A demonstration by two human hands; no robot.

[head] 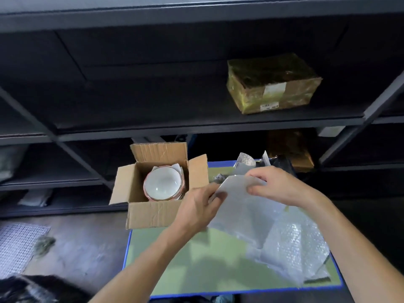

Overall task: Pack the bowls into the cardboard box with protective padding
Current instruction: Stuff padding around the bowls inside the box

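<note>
We note the cardboard box (153, 213), flaps open, at the far left edge of the green table (196, 259), with bare mat nearer us. Inside sit stacked white glazed bowls (162, 184) with reddish rims. Left hand (196, 206) and right hand (277, 184) each pinch a smooth white foam sheet (240, 206) just right of the box, above crinkled bubble wrap (295, 248).

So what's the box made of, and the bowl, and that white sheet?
The box looks like brown cardboard, matte and creased. The bowl seems to be glazed ceramic: white, shiny, with a reddish rim. The white sheet looks like thin foam padding, soft and slightly see-through, though it could be plastic film.
</note>
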